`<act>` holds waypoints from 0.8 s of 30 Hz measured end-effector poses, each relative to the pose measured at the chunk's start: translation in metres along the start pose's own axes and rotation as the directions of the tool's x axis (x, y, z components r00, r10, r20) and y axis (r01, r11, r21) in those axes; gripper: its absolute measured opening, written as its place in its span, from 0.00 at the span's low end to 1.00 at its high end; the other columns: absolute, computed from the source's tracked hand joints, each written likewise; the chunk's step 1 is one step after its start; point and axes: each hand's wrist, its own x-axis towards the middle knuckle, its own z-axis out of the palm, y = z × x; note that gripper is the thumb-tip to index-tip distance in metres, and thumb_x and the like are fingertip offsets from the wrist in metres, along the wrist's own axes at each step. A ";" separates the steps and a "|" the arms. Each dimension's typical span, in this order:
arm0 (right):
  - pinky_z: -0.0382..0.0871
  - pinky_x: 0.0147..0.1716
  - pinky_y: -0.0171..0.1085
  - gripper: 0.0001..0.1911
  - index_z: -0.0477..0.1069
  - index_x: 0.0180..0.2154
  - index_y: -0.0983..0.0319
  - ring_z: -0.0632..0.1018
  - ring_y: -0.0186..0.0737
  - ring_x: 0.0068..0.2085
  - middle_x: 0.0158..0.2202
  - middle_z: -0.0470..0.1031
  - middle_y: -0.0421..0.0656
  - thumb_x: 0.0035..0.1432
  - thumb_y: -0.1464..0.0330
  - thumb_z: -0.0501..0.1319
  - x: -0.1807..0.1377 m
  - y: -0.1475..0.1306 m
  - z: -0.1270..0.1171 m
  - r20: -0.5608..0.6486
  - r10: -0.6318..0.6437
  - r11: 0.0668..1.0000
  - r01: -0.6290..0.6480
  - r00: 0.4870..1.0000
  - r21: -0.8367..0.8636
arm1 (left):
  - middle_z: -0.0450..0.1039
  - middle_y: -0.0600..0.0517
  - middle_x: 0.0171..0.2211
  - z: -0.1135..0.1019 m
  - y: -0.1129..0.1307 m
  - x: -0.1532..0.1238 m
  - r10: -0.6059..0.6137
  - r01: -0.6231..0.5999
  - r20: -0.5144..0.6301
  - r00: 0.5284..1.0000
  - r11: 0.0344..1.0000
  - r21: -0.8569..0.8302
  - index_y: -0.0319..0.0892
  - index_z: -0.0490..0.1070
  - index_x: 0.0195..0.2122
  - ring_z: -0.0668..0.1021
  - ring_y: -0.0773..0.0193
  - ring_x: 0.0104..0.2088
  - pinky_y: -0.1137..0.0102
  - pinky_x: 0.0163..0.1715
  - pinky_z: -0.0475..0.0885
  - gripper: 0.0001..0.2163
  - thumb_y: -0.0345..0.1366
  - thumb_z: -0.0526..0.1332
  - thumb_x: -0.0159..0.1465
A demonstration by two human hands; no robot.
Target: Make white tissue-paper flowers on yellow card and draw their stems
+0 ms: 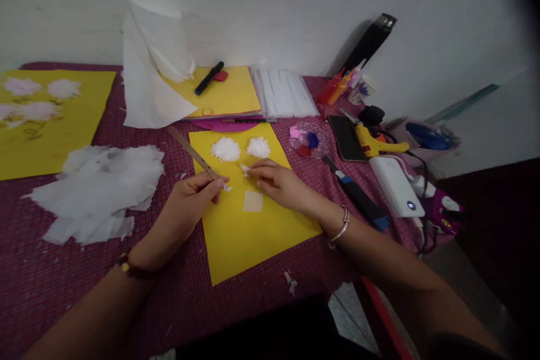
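My left hand is closed around a thin wooden stick that slants up to the left, its lower end near a tiny white paper scrap. My right hand pinches a small white tissue bit on the yellow sheet in front of me. Two fluffy white tissue tufts sit on the sheet just beyond my fingers. A small pale square patch lies on the sheet below my right hand.
A heap of white tissue pieces lies at left, another yellow sheet with pink tufts beyond it. Farther back are a tissue roll, a yellow paper stack with a marker, white strips. At right: paint palette, glue gun, power bank.
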 end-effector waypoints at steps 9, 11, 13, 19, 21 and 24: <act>0.67 0.53 0.42 0.17 0.73 0.46 0.65 0.74 0.39 0.51 0.49 0.74 0.49 0.57 0.79 0.54 0.003 0.007 0.004 -0.041 0.032 0.997 -0.029 0.999 0.074 | 0.71 0.57 0.20 0.019 0.004 0.024 -0.036 0.035 -0.025 0.999 0.998 -0.043 0.41 0.72 0.22 0.73 0.69 0.23 0.74 0.27 0.66 0.07 0.37 0.65 0.55; 0.67 0.53 0.42 0.17 0.73 0.46 0.65 0.74 0.40 0.51 0.49 0.74 0.49 0.57 0.79 0.54 0.004 0.006 0.003 -0.037 0.040 0.997 -0.037 0.999 0.069 | 0.72 0.57 0.20 0.021 0.004 0.027 -0.042 0.042 -0.030 0.999 0.999 -0.031 0.41 0.72 0.23 0.73 0.70 0.23 0.74 0.26 0.67 0.07 0.36 0.64 0.55; 0.67 0.53 0.42 0.17 0.73 0.46 0.65 0.73 0.40 0.51 0.49 0.74 0.49 0.56 0.79 0.53 0.004 0.006 0.002 -0.030 0.039 0.997 -0.037 0.999 0.062 | 0.72 0.56 0.20 0.022 0.003 0.029 -0.023 0.024 -0.031 0.999 0.999 0.025 0.41 0.71 0.21 0.73 0.69 0.23 0.73 0.27 0.68 0.09 0.36 0.64 0.56; 0.66 0.53 0.40 0.18 0.73 0.46 0.64 0.73 0.39 0.51 0.49 0.73 0.48 0.56 0.78 0.53 0.003 0.009 0.002 -0.034 0.031 0.997 -0.028 0.999 0.070 | 0.72 0.54 0.18 0.025 0.005 0.028 0.042 -0.031 -0.049 0.998 0.979 0.200 0.43 0.70 0.16 0.74 0.66 0.25 0.71 0.27 0.68 0.11 0.37 0.64 0.54; 0.66 0.53 0.40 0.18 0.72 0.47 0.64 0.73 0.39 0.52 0.50 0.72 0.48 0.56 0.78 0.53 0.002 0.010 0.002 -0.040 0.026 0.997 -0.023 0.999 0.073 | 0.72 0.54 0.18 0.026 0.006 0.027 0.061 -0.048 -0.050 0.997 0.972 0.232 0.43 0.70 0.16 0.73 0.66 0.24 0.71 0.25 0.67 0.11 0.37 0.64 0.54; 0.65 0.53 0.40 0.18 0.72 0.47 0.65 0.72 0.39 0.52 0.51 0.70 0.49 0.56 0.78 0.53 0.002 0.011 0.003 -0.049 0.025 0.996 -0.021 0.998 0.082 | 0.71 0.54 0.18 0.027 0.007 0.027 0.076 -0.066 -0.033 0.997 0.973 0.223 0.43 0.69 0.15 0.72 0.67 0.23 0.72 0.23 0.65 0.12 0.37 0.63 0.54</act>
